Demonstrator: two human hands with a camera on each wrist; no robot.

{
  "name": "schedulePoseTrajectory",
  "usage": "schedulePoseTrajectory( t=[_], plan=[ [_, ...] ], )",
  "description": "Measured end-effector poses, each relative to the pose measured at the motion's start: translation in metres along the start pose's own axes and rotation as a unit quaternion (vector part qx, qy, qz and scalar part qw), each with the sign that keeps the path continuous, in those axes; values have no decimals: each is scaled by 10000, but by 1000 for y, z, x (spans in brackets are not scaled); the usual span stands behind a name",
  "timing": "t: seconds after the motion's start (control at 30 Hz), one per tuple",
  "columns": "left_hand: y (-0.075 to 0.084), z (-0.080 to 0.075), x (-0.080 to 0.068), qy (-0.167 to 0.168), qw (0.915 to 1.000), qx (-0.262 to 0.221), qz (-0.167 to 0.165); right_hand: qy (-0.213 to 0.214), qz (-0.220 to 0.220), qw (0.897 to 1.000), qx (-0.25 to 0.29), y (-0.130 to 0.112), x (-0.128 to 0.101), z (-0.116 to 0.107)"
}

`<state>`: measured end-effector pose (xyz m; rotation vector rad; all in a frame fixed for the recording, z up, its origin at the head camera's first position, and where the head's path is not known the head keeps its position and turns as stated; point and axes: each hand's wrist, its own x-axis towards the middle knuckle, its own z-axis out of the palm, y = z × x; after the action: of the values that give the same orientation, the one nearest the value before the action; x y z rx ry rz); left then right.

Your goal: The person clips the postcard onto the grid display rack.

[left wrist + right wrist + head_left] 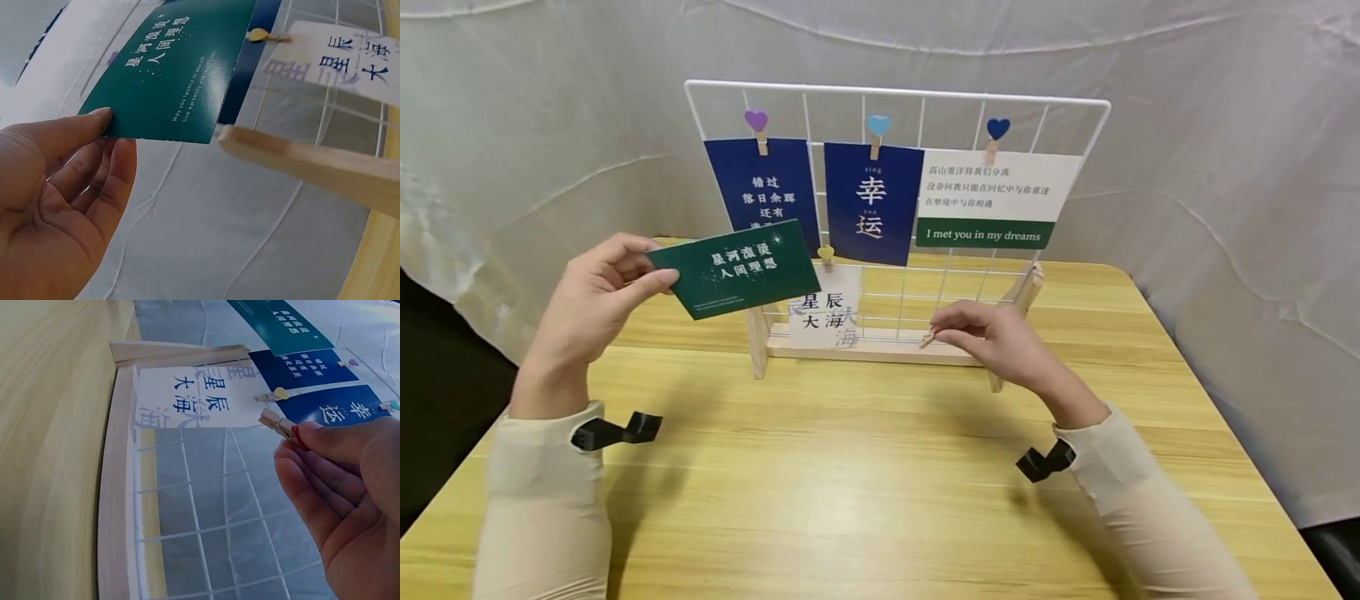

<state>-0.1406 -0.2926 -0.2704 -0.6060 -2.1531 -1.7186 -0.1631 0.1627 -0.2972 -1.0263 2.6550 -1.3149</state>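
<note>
We see a pale wooden surface (865, 475) with a straight grain, closed in on the far side and both flanks by a creased white cloth backdrop (1225, 167). On the far half of the surface stands a white wire grid (970, 283) set in a wooden base (880, 348).

Our left hand (591, 304) is raised to the left of the grid and pinches the left end of a green card (737, 268) between thumb and fingers, so the card hangs in the air in front of the grid's lower left part.

Our right hand (992, 333), low and close to the base, pinches a small wooden clothespin (276, 423) at the fingertips.

Three cards hang along the top of the grid: two navy cards (874, 204) and a white and green card (992, 200), each under a heart-topped peg. Lower down, a white card (823, 308) hangs from a yellow heart peg (825, 252).
</note>
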Motion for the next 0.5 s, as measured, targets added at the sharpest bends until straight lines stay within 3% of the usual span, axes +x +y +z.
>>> schedulePoseTrajectory(
  t=[0.2,0.5],
  plan=[
    [1,14,6,-221,9949,958,-222,178,-17,9997,-136,-3,-1,-9],
    [-3,37,13,-644,9881,1304,-507,488,139,9976,-475,-5,-2,-22]
  ],
)
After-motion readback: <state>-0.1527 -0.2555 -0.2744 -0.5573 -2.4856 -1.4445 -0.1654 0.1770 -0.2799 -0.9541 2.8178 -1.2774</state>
